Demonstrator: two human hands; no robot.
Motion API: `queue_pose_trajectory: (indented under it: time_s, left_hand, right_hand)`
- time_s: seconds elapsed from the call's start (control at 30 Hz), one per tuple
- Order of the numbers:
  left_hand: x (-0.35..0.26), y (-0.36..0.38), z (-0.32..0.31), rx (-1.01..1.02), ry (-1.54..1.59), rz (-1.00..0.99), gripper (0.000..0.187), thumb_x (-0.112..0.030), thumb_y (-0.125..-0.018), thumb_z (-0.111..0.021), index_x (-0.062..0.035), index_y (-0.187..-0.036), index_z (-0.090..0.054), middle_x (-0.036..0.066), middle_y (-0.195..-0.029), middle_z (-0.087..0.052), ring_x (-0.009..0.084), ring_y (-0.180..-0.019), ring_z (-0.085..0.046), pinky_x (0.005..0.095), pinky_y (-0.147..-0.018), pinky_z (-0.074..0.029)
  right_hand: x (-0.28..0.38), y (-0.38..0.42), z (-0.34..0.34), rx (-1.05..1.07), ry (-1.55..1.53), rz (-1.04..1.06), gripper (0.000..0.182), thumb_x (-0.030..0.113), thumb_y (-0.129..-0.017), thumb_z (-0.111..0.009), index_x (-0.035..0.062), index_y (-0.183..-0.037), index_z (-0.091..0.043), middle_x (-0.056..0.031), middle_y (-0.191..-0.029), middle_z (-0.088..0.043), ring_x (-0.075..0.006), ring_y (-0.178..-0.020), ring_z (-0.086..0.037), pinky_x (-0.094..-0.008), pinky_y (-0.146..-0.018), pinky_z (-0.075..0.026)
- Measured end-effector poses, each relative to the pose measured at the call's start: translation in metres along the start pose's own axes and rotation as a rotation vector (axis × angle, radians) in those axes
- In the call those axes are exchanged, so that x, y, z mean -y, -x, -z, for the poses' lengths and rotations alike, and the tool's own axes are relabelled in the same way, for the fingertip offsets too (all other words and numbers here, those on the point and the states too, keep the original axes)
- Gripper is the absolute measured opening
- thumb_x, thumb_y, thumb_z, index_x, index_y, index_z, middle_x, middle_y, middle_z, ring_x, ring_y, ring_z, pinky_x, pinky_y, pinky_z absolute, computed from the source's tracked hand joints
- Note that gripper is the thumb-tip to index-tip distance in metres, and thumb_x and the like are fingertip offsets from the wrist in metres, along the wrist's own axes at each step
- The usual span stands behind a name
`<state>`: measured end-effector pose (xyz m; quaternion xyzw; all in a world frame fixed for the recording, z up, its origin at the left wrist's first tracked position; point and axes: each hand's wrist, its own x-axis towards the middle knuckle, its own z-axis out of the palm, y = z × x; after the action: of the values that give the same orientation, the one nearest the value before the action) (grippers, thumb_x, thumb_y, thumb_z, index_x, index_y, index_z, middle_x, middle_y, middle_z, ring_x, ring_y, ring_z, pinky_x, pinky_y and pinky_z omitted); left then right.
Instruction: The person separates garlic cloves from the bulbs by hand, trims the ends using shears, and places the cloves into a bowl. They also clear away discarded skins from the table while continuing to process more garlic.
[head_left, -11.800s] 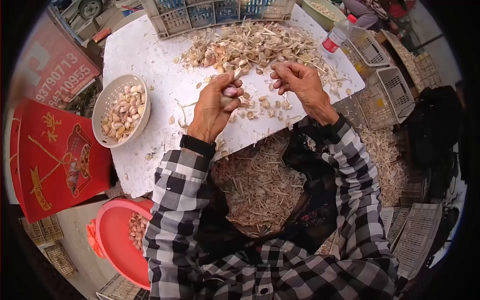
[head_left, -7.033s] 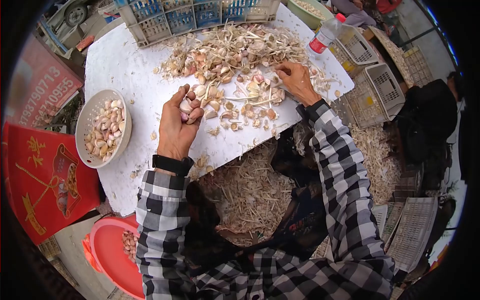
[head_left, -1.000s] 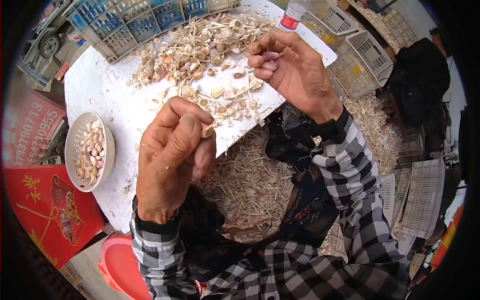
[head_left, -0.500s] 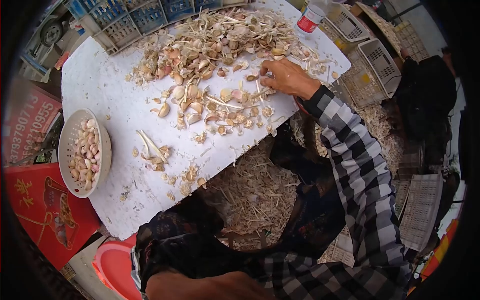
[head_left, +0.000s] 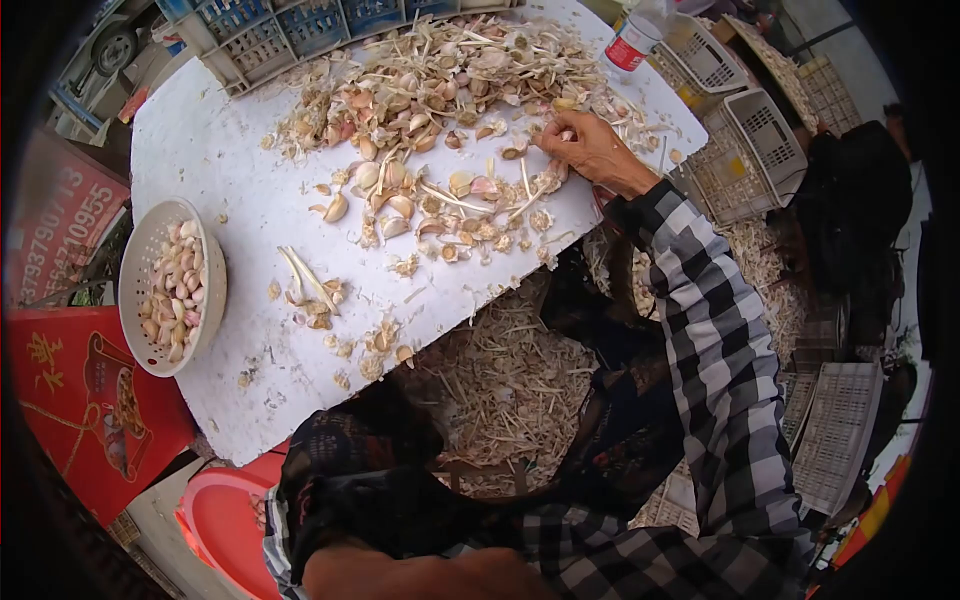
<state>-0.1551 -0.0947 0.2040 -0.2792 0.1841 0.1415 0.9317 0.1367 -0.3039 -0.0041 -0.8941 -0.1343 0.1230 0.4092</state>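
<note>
The right hand (head_left: 592, 152) has its fingers curled together, on what I can't tell, beside the garlic (head_left: 400, 206) strewn over the table (head_left: 262, 398). The left hand (head_left: 425, 574) has dropped bodyward, grip hidden, leaving the right seemingly working alone.

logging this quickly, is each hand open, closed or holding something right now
Left hand: cannot be told; blurred at the bottom edge, grip hidden.
Right hand: closed, seemingly on a garlic clove, mostly hidden.

Garlic heap (head_left: 440, 85) on table (head_left: 255, 200), before crate (head_left: 330, 32); colander (head_left: 137, 250) to its left; bottle (head_left: 630, 45) right.
</note>
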Motion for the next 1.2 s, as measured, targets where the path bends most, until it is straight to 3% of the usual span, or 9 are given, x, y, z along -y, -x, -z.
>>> queue_pose_trajectory:
  time_s: [0.13,0.2,0.23,0.37,0.53,0.7,0.93,1.03,1.2]
  left_hand:
    - [-0.051,-0.065,-0.006,0.544,-1.093,0.988,0.016,-0.003,-0.071,-0.063,-0.0037,-0.062,-0.050,0.001,-0.056,-0.046,0.0115,-0.043,-0.045,0.0242,-0.040,-0.033]
    - [-0.055,-0.081,0.034,0.623,-1.078,0.536,0.015,-0.016,-0.098,-0.043,-0.0038,-0.089,-0.046,0.000,-0.057,-0.043,0.0100,-0.045,-0.040,0.0256,-0.045,-0.038]
    - [-0.060,-0.112,0.035,0.527,-1.066,0.565,0.027,-0.027,-0.100,-0.037,-0.0043,-0.087,-0.046,0.000,-0.059,-0.039,0.0104,-0.046,-0.035,0.0249,-0.045,-0.034]
    - [-0.076,-0.191,0.057,0.069,-1.082,0.372,0.016,-0.016,-0.092,-0.041,-0.0043,-0.084,-0.047,0.010,-0.078,-0.053,0.0217,-0.071,-0.051,0.0329,-0.066,-0.045]
    - [-0.070,-0.209,0.078,-0.069,-1.087,0.282,0.030,-0.024,-0.095,-0.038,0.0028,-0.100,-0.049,0.016,-0.096,-0.054,0.0287,-0.087,-0.054,0.0396,-0.084,-0.048]
    - [-0.100,-0.237,0.082,0.012,-0.866,0.307,0.025,-0.013,-0.096,-0.039,0.0052,-0.112,-0.046,0.015,-0.096,-0.050,0.0227,-0.084,-0.051,0.0328,-0.071,-0.047]
    - [-0.110,-0.241,0.064,0.053,-0.885,0.094,0.029,-0.007,-0.094,-0.041,0.0001,-0.122,-0.043,0.007,-0.085,-0.051,0.0159,-0.072,-0.048,0.0280,-0.061,-0.045]
    - [-0.111,-0.243,0.062,0.074,-0.850,0.106,0.028,-0.001,-0.092,-0.042,0.0007,-0.121,-0.042,0.007,-0.082,-0.052,0.0166,-0.071,-0.046,0.0264,-0.060,-0.043]
    - [-0.108,-0.238,0.063,0.030,-1.043,0.027,0.023,-0.006,-0.093,-0.045,0.0008,-0.115,-0.048,0.007,-0.085,-0.056,0.0153,-0.070,-0.049,0.0268,-0.061,-0.045]
  right_hand:
    - [-0.003,0.000,0.006,0.027,-0.482,-0.100,0.024,0.026,-0.088,-0.064,0.0035,-0.085,-0.056,0.0043,-0.067,-0.046,-0.0049,-0.056,-0.040,-0.0225,-0.048,-0.035]
    - [-0.002,0.001,0.004,0.033,-0.627,-0.100,0.024,0.026,-0.088,-0.063,0.0024,-0.088,-0.056,0.0025,-0.071,-0.048,-0.0051,-0.059,-0.042,-0.0216,-0.049,-0.037]
    - [0.001,0.001,0.004,0.039,-0.763,-0.092,0.024,0.025,-0.089,-0.061,0.0012,-0.090,-0.056,0.0008,-0.076,-0.050,-0.0053,-0.062,-0.045,-0.0207,-0.050,-0.039]
    - [0.048,0.014,-0.023,0.157,-0.897,-0.080,0.027,0.025,-0.090,-0.058,-0.0017,-0.095,-0.055,-0.0026,-0.083,-0.052,-0.0083,-0.068,-0.051,-0.0215,-0.057,-0.044]
    - [0.126,0.037,-0.078,0.449,-0.578,0.266,0.031,0.029,-0.092,-0.052,-0.0011,-0.096,-0.061,-0.0053,-0.082,-0.060,-0.0128,-0.074,-0.057,-0.0277,-0.070,-0.048]
    - [0.127,0.006,-0.085,0.031,0.023,0.411,0.032,0.027,-0.090,-0.056,-0.0031,-0.087,-0.067,-0.0077,-0.066,-0.063,-0.0121,-0.062,-0.058,-0.0289,-0.058,-0.049]
    - [0.077,-0.039,-0.133,-0.025,0.398,0.447,0.024,0.020,-0.072,-0.065,-0.0030,-0.077,-0.065,-0.0197,-0.070,-0.064,-0.0355,-0.065,-0.064,-0.0421,-0.063,-0.051]
    - [0.080,-0.034,-0.140,-0.078,0.305,0.507,0.023,0.020,-0.071,-0.064,-0.0020,-0.077,-0.064,-0.0204,-0.073,-0.065,-0.0367,-0.069,-0.063,-0.0420,-0.065,-0.051]
    - [0.081,-0.019,-0.116,-0.024,0.088,0.330,0.035,0.021,-0.077,-0.066,-0.0029,-0.102,-0.064,-0.0119,-0.082,-0.067,-0.0209,-0.070,-0.064,-0.0330,-0.066,-0.050]
